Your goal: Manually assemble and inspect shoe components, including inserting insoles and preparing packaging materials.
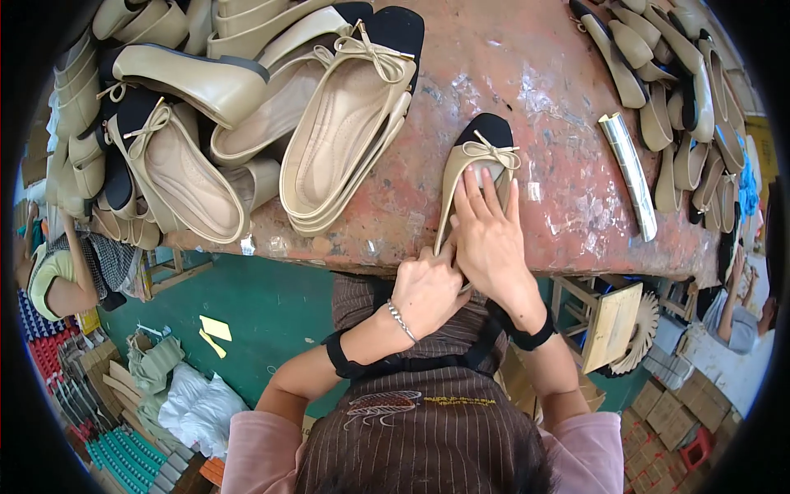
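Note:
A beige flat shoe [477, 156] with a black toe cap and a small bow lies on the worn red worktable [510, 74], heel toward me. My right hand [491, 239] lies flat inside it, fingers pressed into the insole toward the toe. My left hand [426, 288] grips the shoe's heel end at the table's front edge, fingers curled around its side. A silver chain bracelet sits on my left wrist, and black arm bands circle both forearms.
A heap of matching beige shoes [247, 115] fills the table's left. Loose beige insoles [683, 107] are piled at the right, beside a shiny metal shoehorn-like strip [629, 173]. A wooden stool [605, 321] stands below right. Other people sit at both edges.

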Demonstrator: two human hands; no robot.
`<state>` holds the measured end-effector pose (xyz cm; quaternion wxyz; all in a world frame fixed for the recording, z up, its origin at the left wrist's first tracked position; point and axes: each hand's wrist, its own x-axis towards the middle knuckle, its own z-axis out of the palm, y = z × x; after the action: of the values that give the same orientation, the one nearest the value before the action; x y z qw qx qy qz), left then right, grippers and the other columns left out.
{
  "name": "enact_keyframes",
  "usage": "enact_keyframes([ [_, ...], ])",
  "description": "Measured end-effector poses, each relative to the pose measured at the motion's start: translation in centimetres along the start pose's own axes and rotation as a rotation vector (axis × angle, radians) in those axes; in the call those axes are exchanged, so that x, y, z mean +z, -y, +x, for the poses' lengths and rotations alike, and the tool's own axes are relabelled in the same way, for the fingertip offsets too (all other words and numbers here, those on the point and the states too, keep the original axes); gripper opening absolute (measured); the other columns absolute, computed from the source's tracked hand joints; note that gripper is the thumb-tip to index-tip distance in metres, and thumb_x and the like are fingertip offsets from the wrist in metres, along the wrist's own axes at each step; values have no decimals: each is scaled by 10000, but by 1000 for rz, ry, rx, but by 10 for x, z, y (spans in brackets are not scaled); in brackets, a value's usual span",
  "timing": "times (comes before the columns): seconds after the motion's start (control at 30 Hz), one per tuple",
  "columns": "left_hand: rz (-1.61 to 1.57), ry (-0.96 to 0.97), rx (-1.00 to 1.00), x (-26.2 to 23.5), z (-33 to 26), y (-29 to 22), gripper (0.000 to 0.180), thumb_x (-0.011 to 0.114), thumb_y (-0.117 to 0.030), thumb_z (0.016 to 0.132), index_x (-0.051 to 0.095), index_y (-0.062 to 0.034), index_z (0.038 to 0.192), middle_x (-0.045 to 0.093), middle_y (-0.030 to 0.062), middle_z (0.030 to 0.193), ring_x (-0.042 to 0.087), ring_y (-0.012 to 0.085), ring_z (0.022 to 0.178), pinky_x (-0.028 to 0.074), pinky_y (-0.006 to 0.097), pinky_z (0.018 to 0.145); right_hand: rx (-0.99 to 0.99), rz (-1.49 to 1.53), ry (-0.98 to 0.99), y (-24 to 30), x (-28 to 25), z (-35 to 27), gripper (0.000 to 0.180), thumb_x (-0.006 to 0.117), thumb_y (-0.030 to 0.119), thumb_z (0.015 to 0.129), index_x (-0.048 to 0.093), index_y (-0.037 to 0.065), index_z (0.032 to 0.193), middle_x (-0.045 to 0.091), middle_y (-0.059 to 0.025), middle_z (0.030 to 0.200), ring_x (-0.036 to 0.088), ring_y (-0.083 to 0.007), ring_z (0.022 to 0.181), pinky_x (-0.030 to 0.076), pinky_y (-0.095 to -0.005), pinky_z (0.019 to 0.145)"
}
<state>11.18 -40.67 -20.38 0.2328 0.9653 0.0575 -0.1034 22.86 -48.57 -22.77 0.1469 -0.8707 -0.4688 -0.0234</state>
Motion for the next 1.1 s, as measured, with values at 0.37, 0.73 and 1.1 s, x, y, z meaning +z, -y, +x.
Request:
enact_keyframes([
  [0.37,-36,-22,0,5,2,7,510,777,-329,729,661,1,1101,613,181,1221,690,311,805,576,400,646,-16,-226,10,7,9,-3,443,527,140,827,571,-49,1225,590,-236,1195,539,-395,1191,116,-620,1174],
  [0.73,-11,-60,30,-1,-4,0,605,745,-355,763,611,2,1233,559,203,1325,663,282,809,575,385,628,145,-293,449,-6,9,52,349,513,134,815,641,-66,1070,641,-193,871,633,-357,961,12,-664,1173],
  [1.1,-299,-446,203,-131,-17,30,158,781,-176,722,720,-64,816,663,43,893,586,251,776,510,332,646,176,1281,182,-78,-128,71,309,558,-46,855,708,14,1119,730,-127,1068,682,-227,1060,439,-404,1052],
])
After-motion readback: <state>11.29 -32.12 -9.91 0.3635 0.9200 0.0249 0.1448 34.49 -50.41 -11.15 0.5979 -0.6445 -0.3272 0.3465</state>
